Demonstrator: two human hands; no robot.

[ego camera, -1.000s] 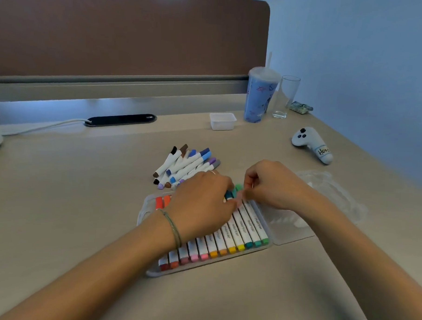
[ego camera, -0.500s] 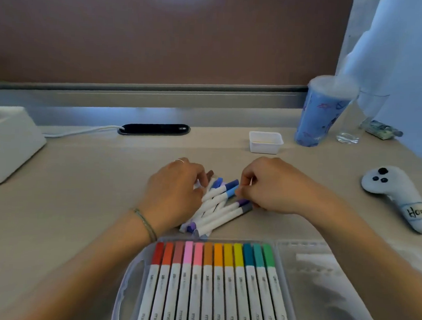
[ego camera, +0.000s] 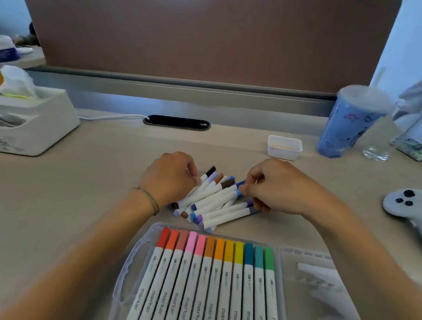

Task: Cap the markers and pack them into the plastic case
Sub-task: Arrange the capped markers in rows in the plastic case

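From the head view, a loose pile of capped markers (ego camera: pixel 213 198) lies mid-tabletop, just beyond the clear plastic case (ego camera: pixel 130 272) at the near edge. A row of packed markers (ego camera: pixel 214 276) (red through green) fills the case. The left hand (ego camera: pixel 170 180) curls its fingers against the pile's left side; whether it grasps one, I cannot tell. The right hand (ego camera: pixel 279 187) pinches a blue-capped marker (ego camera: pixel 239 184) at the pile's right side.

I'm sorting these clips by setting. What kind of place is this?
Probably an office desk. A brown partition screen backs the desk, a black cable slot takes a white cord, and a tissue box and a blue tumbler stand nearby.
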